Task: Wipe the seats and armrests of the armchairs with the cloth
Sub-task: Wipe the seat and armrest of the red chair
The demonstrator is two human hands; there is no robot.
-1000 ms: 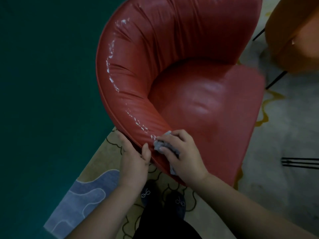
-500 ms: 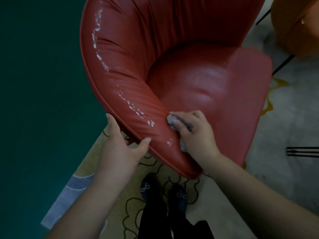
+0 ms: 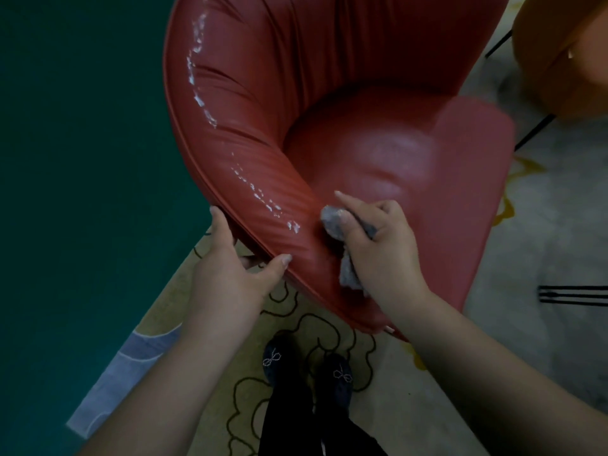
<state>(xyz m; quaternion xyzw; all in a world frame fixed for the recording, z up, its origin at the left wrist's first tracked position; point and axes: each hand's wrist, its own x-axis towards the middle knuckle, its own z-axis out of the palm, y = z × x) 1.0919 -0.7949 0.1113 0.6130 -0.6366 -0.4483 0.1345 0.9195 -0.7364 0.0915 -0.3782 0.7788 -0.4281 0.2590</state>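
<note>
A red leather armchair point(image 3: 329, 77) with a curved armrest fills the upper middle of the view. Worn white patches run along the armrest's top. My right hand point(image 3: 381, 245) is shut on a grey cloth point(image 3: 332, 223), which it presses against the inner side of the near armrest, close to the seat point(image 3: 394, 159). A tail of the cloth hangs below my palm. My left hand point(image 3: 230, 268) grips the armrest's outer lower edge from beneath, with the thumb on the red leather and the fingers under the rim.
An orange armchair point(image 3: 566, 54) stands at the upper right with thin black legs. A patterned rug point(image 3: 296, 324) lies under the chair, and my dark shoes point(image 3: 276, 360) stand on it. Dark green floor point(image 3: 82, 159) spreads to the left. Grey carpet lies at the right.
My right hand has slid the cloth up along the armrest's inner side toward the seat. My left hand shifted its grip a little along the outer edge. The view moved slightly.
</note>
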